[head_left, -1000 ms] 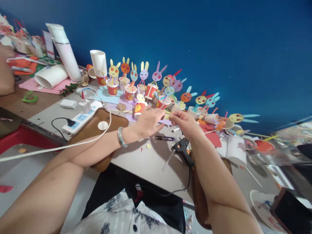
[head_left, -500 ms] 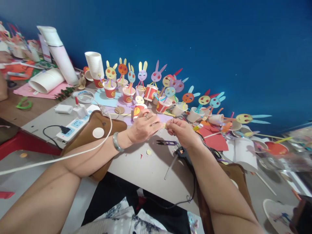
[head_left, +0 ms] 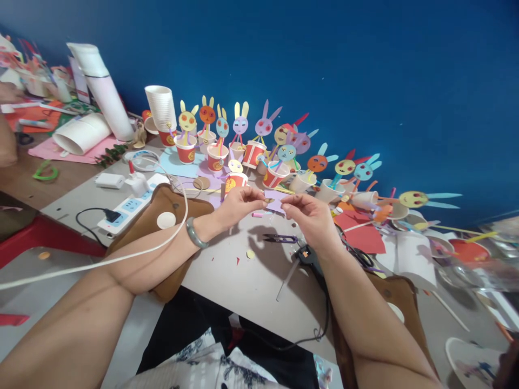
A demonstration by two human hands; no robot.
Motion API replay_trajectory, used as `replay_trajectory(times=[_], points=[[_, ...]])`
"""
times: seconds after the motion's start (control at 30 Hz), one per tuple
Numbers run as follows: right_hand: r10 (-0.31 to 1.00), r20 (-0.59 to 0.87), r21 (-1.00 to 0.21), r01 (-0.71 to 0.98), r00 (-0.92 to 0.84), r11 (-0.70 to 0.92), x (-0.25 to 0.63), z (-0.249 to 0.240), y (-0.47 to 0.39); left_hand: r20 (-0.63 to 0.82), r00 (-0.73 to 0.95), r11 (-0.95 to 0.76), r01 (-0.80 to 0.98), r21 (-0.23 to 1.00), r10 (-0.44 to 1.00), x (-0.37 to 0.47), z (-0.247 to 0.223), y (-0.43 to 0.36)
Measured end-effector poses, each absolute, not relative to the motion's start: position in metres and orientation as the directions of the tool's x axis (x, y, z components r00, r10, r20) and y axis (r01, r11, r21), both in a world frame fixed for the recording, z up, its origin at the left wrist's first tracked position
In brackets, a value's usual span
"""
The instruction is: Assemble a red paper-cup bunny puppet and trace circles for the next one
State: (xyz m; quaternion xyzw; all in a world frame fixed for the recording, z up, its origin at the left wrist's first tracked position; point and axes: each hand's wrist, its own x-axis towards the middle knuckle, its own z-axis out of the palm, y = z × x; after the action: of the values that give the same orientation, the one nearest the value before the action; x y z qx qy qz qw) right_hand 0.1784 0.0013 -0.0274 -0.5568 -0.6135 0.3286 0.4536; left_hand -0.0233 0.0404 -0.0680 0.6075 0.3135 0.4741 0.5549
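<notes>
Deep blue wall [head_left: 365,81] behind a pale grey desk [head_left: 235,286], head view. Along the wall side stands a row of paper rabbit-head figures [head_left: 240,125], yellow, orange, lilac and blue, many set in small paper cups [head_left: 276,174], red-and-white or plain. Centre: the left hand [head_left: 241,208], with a grey-green bangle [head_left: 196,233] at the wrist, pinches a small yellowish-brown piece [head_left: 268,200] between thumb and forefinger, above the desk and near the fingertips of the right hand. The right hand [head_left: 312,216] has thumb and forefinger drawn narrowly together; whether anything lies between them cannot be told. Below the hands: dark-handled snips [head_left: 280,238], a pale yellow disc [head_left: 250,254] and a black glue gun [head_left: 310,256], its nozzle end near the snips. Left: a white power strip [head_left: 133,205] with plugs, and a tall stack of white paper cups [head_left: 161,108]. Right: a red paper sheet [head_left: 365,232], partly behind the right forearm.
</notes>
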Motion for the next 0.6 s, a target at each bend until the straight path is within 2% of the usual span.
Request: replay_trajectory(times=[0.07,0.13,0.43,0.6], points=[[0.964,0.265,-0.869,0.439,0.028,0.227,0.176,-0.027,-0.001,0.109,0.376,-0.018,-0.239,0.971,0.920,-0.024,-0.065,0.040],[0.949,0.315,-0.833,0.484,0.020,0.267,0.174,-0.029,-0.003,0.059,0.386,0.049,-0.264,0.963,0.920,-0.024,-0.063,0.039],[0.945,0.325,-0.816,0.494,-0.039,0.301,0.171,-0.036,-0.001,0.010,0.407,0.090,-0.226,0.970,0.913,-0.021,-0.058,0.034],[0.944,0.324,-0.803,0.512,-0.054,0.305,0.169,-0.035,-0.002,0.025,0.405,0.047,-0.166,0.985,0.914,-0.021,-0.054,0.033]])
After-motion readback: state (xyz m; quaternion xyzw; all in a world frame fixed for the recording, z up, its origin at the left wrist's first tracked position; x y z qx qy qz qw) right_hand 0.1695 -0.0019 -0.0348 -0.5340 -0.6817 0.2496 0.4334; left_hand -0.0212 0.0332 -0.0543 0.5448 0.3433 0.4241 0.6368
